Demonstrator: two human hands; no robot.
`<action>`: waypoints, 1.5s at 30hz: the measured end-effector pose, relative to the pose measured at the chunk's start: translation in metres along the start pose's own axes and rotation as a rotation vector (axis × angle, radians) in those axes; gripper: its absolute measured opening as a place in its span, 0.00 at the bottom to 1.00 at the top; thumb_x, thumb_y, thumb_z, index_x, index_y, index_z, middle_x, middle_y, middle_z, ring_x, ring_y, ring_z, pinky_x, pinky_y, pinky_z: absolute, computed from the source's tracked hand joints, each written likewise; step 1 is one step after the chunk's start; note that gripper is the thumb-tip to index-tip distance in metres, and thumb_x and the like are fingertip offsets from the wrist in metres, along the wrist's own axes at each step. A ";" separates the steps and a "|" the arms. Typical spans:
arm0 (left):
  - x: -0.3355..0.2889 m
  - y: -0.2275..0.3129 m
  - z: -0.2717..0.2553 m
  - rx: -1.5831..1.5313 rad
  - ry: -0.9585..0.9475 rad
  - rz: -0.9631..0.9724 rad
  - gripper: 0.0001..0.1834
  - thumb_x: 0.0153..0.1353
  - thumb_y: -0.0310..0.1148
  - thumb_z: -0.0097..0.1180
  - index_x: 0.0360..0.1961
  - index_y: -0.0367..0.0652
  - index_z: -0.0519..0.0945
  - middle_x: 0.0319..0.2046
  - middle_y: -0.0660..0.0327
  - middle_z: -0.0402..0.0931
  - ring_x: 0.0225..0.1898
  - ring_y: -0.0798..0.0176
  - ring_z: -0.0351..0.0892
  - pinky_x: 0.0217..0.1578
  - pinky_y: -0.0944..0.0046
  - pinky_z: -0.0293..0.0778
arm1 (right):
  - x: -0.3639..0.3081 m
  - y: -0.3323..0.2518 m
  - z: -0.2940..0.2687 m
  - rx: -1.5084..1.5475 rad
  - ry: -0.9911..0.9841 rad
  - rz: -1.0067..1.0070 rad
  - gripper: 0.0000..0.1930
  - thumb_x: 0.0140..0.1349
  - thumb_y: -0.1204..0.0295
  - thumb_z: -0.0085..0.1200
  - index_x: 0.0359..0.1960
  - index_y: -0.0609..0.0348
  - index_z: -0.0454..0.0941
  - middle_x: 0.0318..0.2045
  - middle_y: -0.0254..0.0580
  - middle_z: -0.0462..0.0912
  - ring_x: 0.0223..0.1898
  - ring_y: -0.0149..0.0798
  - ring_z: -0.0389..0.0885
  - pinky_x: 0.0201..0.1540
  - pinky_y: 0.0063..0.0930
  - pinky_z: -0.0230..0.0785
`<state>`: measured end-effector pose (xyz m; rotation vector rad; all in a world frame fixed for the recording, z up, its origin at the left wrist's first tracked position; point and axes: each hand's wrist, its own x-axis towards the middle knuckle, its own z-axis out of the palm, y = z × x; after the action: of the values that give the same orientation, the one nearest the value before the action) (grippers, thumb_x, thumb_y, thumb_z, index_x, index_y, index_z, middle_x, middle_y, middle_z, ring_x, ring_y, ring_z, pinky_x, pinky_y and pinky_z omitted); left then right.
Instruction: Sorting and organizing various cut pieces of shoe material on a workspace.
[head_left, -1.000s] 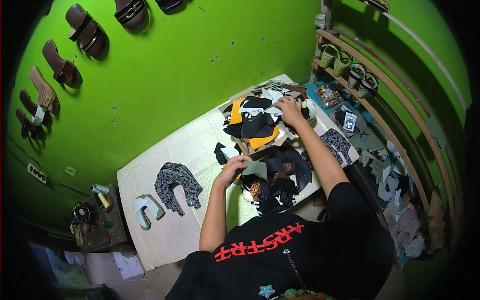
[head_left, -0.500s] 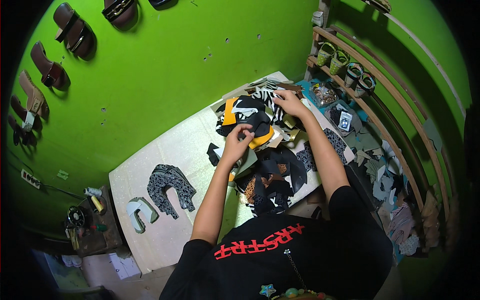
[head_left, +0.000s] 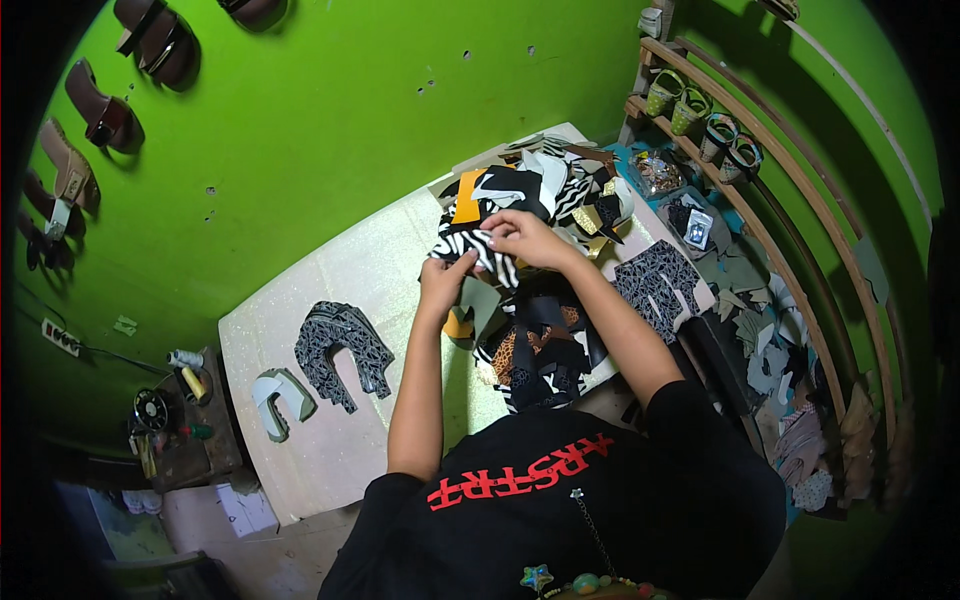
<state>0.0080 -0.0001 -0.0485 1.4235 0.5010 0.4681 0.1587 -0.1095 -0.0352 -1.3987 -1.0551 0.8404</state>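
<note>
Between my two hands is a black-and-white zebra-striped scrap (head_left: 464, 246). My left hand (head_left: 444, 284) pinches its lower left part, and my right hand (head_left: 527, 239) grips its upper right part. Just beyond lies a heap of cut scraps, with an orange piece (head_left: 467, 197) and a white piece (head_left: 500, 184) on top. Gold scraps (head_left: 603, 212) show at the heap's right side. Nearer to me, a second pile holds black and leopard-print scraps (head_left: 532, 350). A grey-green piece (head_left: 482, 305) sits below my hands, partly covered.
Black-and-grey patterned curved pieces (head_left: 345, 350) and pale green ones (head_left: 280, 402) lie on the table (head_left: 300, 490) at left. More patterned pieces (head_left: 655, 285) are at right. Sandals (head_left: 105, 115) hang on the green wall; a wooden rack (head_left: 745, 190) holds small shoes. Thread spools (head_left: 190, 383) stand far left.
My right hand has come left and nearer from the heap, bringing the zebra-striped scrap. My left hand has shifted slightly left and now holds it too. The view has tilted a little.
</note>
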 end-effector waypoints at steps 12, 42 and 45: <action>-0.029 -0.068 -0.065 0.127 0.012 -0.455 0.14 0.49 0.37 0.58 0.21 0.34 0.79 0.19 0.57 0.77 0.18 0.66 0.74 0.21 0.68 0.70 | -0.029 0.010 -0.046 0.036 0.559 -0.089 0.13 0.53 0.79 0.51 0.42 0.63 0.70 0.29 0.36 0.74 0.27 0.26 0.75 0.31 0.17 0.68; 0.021 -0.002 0.008 0.255 -0.287 -0.013 0.10 0.55 0.33 0.52 0.31 0.36 0.77 0.20 0.67 0.73 0.22 0.78 0.68 0.25 0.76 0.63 | 0.066 0.035 -0.076 -1.107 0.725 0.298 0.20 0.37 0.61 0.65 0.33 0.52 0.76 0.47 0.43 0.64 0.52 0.47 0.56 0.53 0.50 0.45; 0.032 -0.001 0.018 0.373 -0.251 0.051 0.10 0.52 0.29 0.54 0.35 0.35 0.76 0.28 0.63 0.75 0.33 0.72 0.72 0.37 0.72 0.67 | 0.061 0.030 -0.073 -1.041 0.771 0.143 0.13 0.40 0.65 0.63 0.28 0.52 0.76 0.46 0.38 0.66 0.51 0.46 0.57 0.52 0.44 0.45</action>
<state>0.0448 0.0037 -0.0495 1.8288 0.3599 0.2370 0.2516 -0.0772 -0.0523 -2.4018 -0.7645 -0.2899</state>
